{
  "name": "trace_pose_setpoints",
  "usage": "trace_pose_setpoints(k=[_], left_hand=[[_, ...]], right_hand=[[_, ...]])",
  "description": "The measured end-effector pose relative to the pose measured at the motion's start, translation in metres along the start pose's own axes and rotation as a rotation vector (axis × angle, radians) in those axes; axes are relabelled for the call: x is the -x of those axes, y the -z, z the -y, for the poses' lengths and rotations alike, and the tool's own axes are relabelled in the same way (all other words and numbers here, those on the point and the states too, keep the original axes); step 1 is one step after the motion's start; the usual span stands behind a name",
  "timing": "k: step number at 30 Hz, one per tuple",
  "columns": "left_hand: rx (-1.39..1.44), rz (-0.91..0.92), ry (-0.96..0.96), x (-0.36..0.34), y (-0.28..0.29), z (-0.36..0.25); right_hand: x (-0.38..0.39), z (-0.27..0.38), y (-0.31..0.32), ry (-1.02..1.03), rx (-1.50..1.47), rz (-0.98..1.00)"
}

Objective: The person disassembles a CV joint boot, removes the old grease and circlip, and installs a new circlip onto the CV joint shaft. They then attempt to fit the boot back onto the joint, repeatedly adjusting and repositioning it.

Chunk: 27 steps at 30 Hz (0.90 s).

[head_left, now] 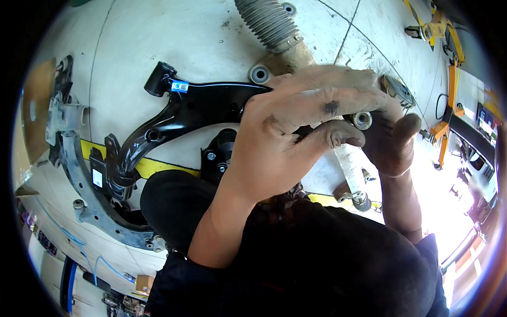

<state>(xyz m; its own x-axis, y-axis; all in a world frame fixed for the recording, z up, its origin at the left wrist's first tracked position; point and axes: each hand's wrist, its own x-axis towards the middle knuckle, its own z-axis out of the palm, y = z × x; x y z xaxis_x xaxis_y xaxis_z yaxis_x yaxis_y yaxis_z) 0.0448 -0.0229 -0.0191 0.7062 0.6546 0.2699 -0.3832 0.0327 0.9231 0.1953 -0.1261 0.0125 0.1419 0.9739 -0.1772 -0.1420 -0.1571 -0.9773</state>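
Note:
In the centre right, my left hand (285,137) has curved fingers reaching across to my right hand (393,145), whose fingers are bent too; what they grip is mostly hidden. A metal bushing (362,120) shows between them. Behind my hands lies a dirty steering rack (294,55) with a ribbed boot (261,24). To the left is a glossy black control arm (195,105) with a blue label, its near end under or behind my left hand. A black bracketed mount (222,158) sits below it.
A worn grey arm (90,195) lies at the left beside a brown board (37,111). Yellow floor tape (158,166) crosses under the parts. An orange lifting frame (451,90) stands at the right. A blue hose (71,238) and a cardboard box (144,282) are at the lower left.

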Motion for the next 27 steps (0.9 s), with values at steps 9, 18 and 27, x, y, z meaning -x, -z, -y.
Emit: trace_pose_setpoints(k=[9,18,27], left_hand=[[0.025,0.076,0.029,0.003,0.001,0.011],[0.204,0.028,0.038,0.002,-0.012,0.027],[-0.032,-0.101,0.248,0.012,-0.028,0.037]], right_hand=[[-0.007,0.002,-0.01,0.006,0.283,-0.015],[-0.012,0.013,-0.02,-0.05,0.243,-0.066],[-0.005,0.006,0.006,-0.113,0.178,-0.122]])
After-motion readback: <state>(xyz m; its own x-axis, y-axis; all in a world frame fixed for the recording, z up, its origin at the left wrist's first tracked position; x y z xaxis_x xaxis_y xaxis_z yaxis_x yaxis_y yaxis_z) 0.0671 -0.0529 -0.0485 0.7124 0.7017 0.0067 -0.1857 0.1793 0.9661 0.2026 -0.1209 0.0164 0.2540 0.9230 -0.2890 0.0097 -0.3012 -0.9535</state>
